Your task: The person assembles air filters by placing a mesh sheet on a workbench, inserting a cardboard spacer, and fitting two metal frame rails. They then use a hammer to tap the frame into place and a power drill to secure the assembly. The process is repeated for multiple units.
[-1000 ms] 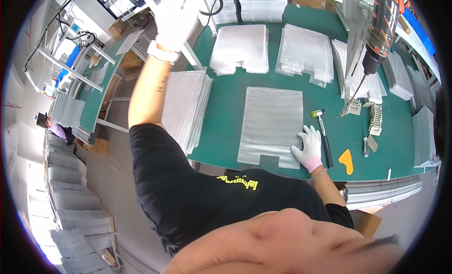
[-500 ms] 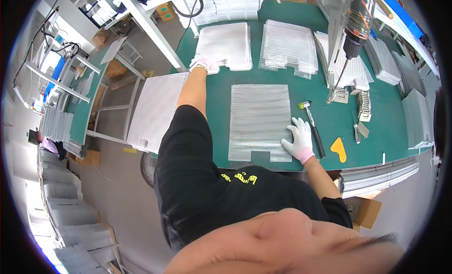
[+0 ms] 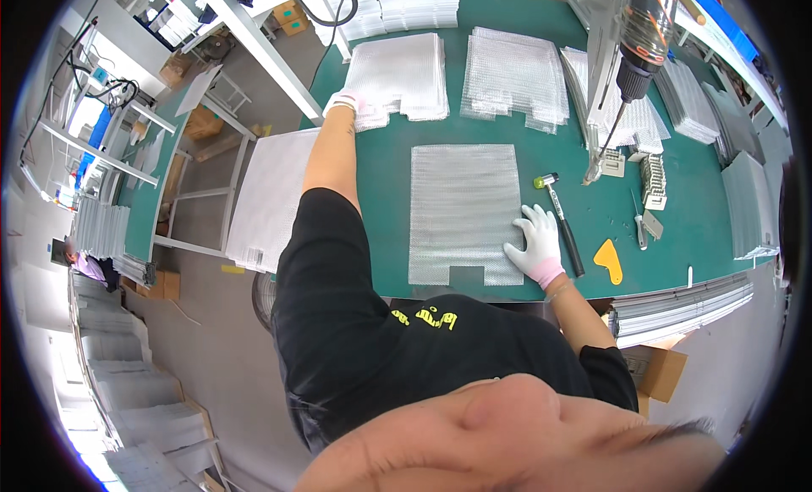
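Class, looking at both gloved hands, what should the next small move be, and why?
Probably, the left hand should pinch a corner of the notched white sheet stack: it is at that stack's near left corner, while the right hand rests at the single mesh sheet's right edge.

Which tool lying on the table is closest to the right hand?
The black-handled hammer with the green tip, beside the right hand; the yellow scraper and screwdriver lie farther right.

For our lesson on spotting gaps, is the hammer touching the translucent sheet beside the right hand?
Apart: the head view plainly shows green tabletop between the hammer and the translucent sheet.
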Demonstrator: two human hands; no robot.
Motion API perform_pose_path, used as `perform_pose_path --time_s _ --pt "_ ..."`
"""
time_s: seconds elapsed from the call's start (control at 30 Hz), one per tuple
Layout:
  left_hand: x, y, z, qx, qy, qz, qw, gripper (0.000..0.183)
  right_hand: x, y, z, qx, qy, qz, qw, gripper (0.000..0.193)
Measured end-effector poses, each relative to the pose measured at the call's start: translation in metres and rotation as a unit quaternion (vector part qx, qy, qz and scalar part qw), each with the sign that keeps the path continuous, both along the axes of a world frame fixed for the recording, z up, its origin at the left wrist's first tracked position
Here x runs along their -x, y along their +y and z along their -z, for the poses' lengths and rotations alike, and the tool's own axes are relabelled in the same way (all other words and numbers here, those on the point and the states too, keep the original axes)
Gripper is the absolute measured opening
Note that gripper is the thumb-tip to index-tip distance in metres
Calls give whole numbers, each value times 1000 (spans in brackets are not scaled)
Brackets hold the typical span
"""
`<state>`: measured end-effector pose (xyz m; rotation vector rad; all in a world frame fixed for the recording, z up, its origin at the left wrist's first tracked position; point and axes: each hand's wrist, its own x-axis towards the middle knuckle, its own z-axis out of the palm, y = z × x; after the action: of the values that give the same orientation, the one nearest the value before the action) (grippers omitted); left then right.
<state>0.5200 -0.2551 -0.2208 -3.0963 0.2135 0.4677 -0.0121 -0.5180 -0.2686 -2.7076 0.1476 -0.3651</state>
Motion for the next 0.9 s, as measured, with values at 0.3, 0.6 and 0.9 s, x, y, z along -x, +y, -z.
perform_pose_path --time_s 0.3,0.6,0.9 --pt "-32 30 -8 51 -29 57 997 53 -5 2 -2 2 -1 -7 1000 53" --pt "4 14 -42 88 -101 -82 988 82 1 -2 3 12 8 9 1000 53" --pt "50 12 -79 682 172 -272 657 68 6 -5 8 14 4 20 1000 52"
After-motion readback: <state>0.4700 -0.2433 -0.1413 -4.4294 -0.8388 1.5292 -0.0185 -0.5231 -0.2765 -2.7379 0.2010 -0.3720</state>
